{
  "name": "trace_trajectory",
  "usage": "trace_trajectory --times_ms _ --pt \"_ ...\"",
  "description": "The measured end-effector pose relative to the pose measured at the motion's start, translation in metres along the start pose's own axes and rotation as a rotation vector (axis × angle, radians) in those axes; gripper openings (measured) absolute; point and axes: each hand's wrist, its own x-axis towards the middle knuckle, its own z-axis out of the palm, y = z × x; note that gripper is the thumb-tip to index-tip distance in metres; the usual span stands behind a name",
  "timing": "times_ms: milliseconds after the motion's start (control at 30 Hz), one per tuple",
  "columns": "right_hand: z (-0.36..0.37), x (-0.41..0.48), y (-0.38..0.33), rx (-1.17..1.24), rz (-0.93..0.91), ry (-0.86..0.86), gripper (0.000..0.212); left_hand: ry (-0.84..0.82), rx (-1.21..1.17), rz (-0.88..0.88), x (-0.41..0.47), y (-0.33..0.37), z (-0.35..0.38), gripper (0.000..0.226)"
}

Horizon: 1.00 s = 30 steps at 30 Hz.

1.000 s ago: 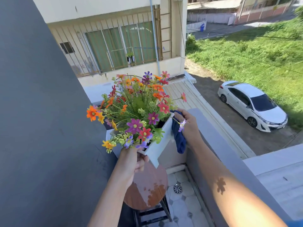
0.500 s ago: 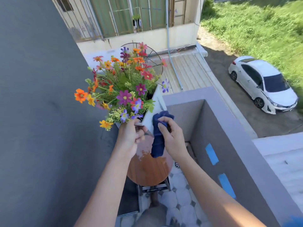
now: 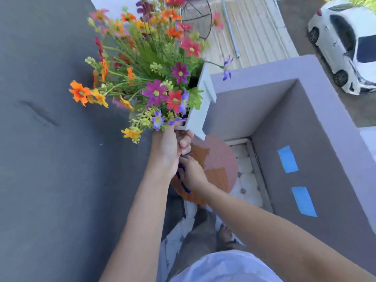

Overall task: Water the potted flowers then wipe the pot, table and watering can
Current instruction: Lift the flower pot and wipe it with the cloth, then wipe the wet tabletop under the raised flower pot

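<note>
A white rectangular pot point(image 3: 200, 102) full of orange, pink, red and purple flowers point(image 3: 154, 64) is held up in the air, tilted. My left hand point(image 3: 171, 147) grips its near bottom corner. My right hand point(image 3: 192, 174) is just below the left one, closed on a dark blue cloth point(image 3: 184, 185) that is mostly hidden behind both hands. Below them stands a small round wooden table point(image 3: 215, 165) with wet patches on its top. No watering can is in view.
A dark grey wall point(image 3: 50, 139) fills the left side. A grey balcony parapet point(image 3: 305, 123) with two blue tape strips point(image 3: 288, 159) runs on the right. Pale floor tiles point(image 3: 246, 176) lie beside the table. My legs and foot point(image 3: 223, 235) stand below. A white car point(image 3: 350, 43) is parked far below.
The view has tipped downward. My right hand with the cloth has dropped from the pot's right side to under my left hand. The pot stays lifted in my left hand.
</note>
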Motion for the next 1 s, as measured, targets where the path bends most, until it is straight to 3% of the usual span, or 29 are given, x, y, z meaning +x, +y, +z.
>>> trace_trajectory --times_ms 100,233,333,433,600,833,1000 --pt "0.05 0.011 0.013 -0.232 -0.057 -0.141 0.027 0.013 0.009 0.002 0.012 -0.011 -0.012 0.038" --pt "0.087 0.008 0.033 -0.472 -0.159 -0.121 0.044 -0.003 0.003 -0.033 0.021 -0.02 -0.025 0.036" --pt "0.104 0.002 0.043 -0.458 -0.164 -0.049 0.066 0.002 0.02 -0.045 0.023 -0.022 -0.032 0.028" --pt "0.108 0.006 0.049 -0.371 -0.146 -0.015 0.057 0.008 0.032 -0.041 0.023 -0.022 -0.035 0.025" --pt "0.076 0.01 0.069 -0.347 -0.162 0.025 0.029 0.014 0.057 -0.014 0.023 -0.026 -0.037 0.038" --pt "-0.029 0.017 0.139 -0.334 0.131 0.315 0.047 0.085 0.072 -0.014 0.024 -0.029 -0.036 0.038" --pt "-0.033 0.021 0.141 -0.322 0.202 0.365 0.047 0.094 0.088 -0.045 0.027 -0.034 -0.039 0.034"
